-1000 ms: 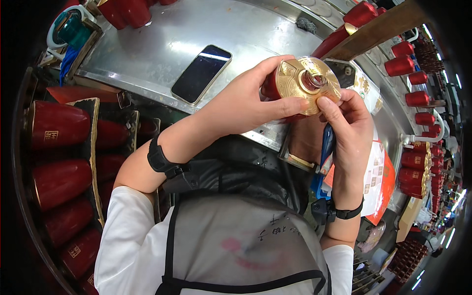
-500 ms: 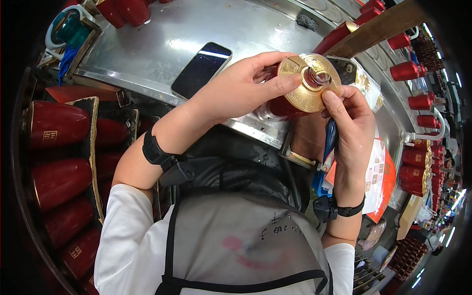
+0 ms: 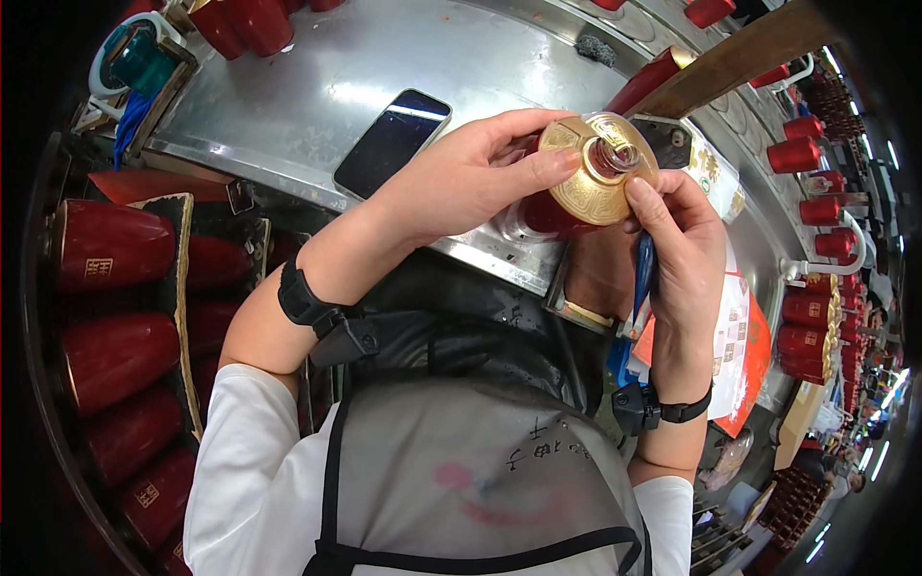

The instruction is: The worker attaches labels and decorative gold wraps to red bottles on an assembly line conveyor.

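Red bottle point(image 3: 584, 196) clamped in left hand point(image 3: 480, 171) and right hand point(image 3: 680, 223); open bench point(image 3: 259, 108) past edge point(image 3: 495, 265)

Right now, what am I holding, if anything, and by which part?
A red bottle: left hand on its upper side, thumb on the gold top; right hand pinching that top's edge. Whether it holds the blue object is unclear.

Metal bench point(image 3: 499, 77) carries phone point(image 3: 394, 142) near front edge, red containers point(image 3: 257, 24) far left, dark scouring pad point(image 3: 595, 50) toward back.
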A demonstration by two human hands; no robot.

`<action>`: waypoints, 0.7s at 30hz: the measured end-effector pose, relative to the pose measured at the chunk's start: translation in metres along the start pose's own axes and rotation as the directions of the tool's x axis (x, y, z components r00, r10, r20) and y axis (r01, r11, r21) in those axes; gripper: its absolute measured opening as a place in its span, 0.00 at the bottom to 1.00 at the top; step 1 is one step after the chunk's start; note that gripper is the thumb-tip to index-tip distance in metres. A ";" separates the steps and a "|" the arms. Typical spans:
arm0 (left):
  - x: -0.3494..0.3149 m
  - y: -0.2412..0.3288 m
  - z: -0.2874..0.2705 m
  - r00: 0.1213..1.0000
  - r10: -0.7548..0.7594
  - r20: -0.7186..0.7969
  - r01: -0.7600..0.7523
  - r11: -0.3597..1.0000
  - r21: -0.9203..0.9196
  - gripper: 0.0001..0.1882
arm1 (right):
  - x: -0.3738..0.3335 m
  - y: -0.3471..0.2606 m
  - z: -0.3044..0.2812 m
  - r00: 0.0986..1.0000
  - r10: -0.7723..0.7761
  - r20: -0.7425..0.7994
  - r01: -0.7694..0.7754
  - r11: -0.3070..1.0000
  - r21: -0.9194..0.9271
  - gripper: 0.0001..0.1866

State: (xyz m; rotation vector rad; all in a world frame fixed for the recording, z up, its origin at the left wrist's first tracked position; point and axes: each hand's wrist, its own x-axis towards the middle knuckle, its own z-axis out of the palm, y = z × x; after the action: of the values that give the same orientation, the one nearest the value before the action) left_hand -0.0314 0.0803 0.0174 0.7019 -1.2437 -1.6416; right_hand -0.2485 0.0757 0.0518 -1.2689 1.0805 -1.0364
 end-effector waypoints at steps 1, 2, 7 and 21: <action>0.000 0.000 0.001 1.000 0.009 0.002 -0.009 1.000 -0.010 0.29 | 0.000 0.000 -0.001 1.000 0.003 0.005 -0.003 1.000 -0.006 0.05; 0.001 0.000 0.001 1.000 0.018 0.004 -0.018 1.000 -0.019 0.29 | 0.000 -0.001 -0.001 1.000 0.000 0.004 0.000 1.000 -0.006 0.05; 0.001 -0.003 0.003 0.999 0.014 -0.044 -0.014 1.000 0.002 0.28 | 0.002 -0.001 -0.001 1.000 0.011 0.027 -0.011 1.000 0.002 0.06; 0.006 -0.013 0.015 0.981 0.014 -0.196 -0.028 0.997 -0.069 0.17 | 0.004 0.005 -0.011 0.997 0.058 0.049 -0.059 0.998 0.028 0.07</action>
State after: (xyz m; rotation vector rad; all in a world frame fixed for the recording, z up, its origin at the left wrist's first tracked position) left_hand -0.0507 0.0820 0.0109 0.7830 -1.0443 -1.5517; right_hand -0.2581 0.0699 0.0465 -1.2256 1.0564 -0.9698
